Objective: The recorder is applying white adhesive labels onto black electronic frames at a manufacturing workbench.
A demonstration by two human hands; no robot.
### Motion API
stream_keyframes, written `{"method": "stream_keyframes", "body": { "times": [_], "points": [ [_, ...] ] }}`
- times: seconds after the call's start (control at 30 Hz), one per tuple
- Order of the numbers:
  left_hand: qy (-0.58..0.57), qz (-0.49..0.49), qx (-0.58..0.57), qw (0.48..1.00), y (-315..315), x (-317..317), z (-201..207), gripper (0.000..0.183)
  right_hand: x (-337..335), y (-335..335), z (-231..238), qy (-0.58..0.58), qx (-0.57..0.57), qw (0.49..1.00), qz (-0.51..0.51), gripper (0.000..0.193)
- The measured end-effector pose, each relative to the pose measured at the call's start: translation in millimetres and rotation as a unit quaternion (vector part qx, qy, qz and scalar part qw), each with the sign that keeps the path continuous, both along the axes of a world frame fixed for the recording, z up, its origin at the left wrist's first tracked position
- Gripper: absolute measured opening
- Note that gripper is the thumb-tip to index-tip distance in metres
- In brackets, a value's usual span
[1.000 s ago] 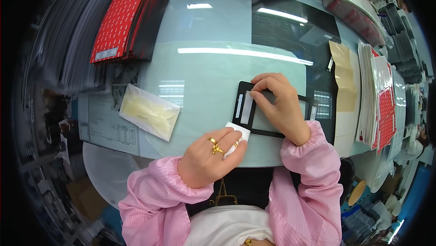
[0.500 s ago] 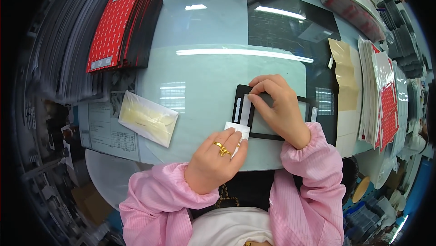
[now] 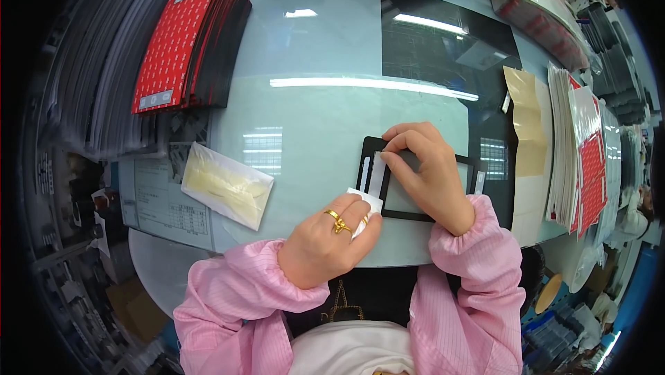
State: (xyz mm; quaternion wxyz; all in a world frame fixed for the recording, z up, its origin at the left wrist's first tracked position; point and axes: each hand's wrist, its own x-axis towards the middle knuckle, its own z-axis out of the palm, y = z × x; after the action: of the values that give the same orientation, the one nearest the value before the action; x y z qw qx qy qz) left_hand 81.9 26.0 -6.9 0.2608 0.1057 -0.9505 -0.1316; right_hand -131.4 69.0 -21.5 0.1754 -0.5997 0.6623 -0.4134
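Observation:
A flat black frame [image 3: 409,216] with a clear window lies on the glass-topped table in front of me. Along its left side runs a pale strip [image 3: 376,175]. My right hand [image 3: 435,177] reaches over the frame, thumb and forefinger pinched at the strip's far end. By the frame's near left corner, my left hand [image 3: 329,242] is closed on a small white folded piece [image 3: 370,199], whether paper or cloth I cannot tell. Its lower part is hidden under my fingers.
A white envelope with a yellowish wrap [image 3: 227,185] lies to the left. Stacked red and black folders [image 3: 183,46] stand at the far left. A black sheet [image 3: 443,39] lies at the back, brown paper [image 3: 528,115] and piled packets [image 3: 562,146] at the right.
Hands, frame and table all sit slightly lower in the picture. The white folded piece has shifted slightly in my left fingers; my right hand keeps its pinch.

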Motion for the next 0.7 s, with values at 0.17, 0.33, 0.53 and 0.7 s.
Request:
{"method": "stream_keyframes", "body": {
  "times": [0.17, 0.33, 0.53, 0.7],
  "points": [
    [0.003, -0.001, -0.013, 1.000, -4, -1, -3, 0.027, 0, -1, 0, 0.007, -0.001, 1.000, 0.003, 0.011],
    [0.001, 0.003, -0.015, 1.000, -10, -8, -6, 0.029, 1, -1, 1, 0.001, 0.003, 1.000, 0.001, 0.010],
    [-0.014, 0.005, -0.018, 1.000, -15, -12, -6, 0.030, 1, -1, 1, 0.001, 0.006, 1.000, 0.003, 0.010],
    [-0.040, -0.023, 0.004, 0.999, -15, -3, 3, 0.031, -1, 0, 0, 0.002, 0.003, 1.000, 0.004, 0.010]
  ]
}}
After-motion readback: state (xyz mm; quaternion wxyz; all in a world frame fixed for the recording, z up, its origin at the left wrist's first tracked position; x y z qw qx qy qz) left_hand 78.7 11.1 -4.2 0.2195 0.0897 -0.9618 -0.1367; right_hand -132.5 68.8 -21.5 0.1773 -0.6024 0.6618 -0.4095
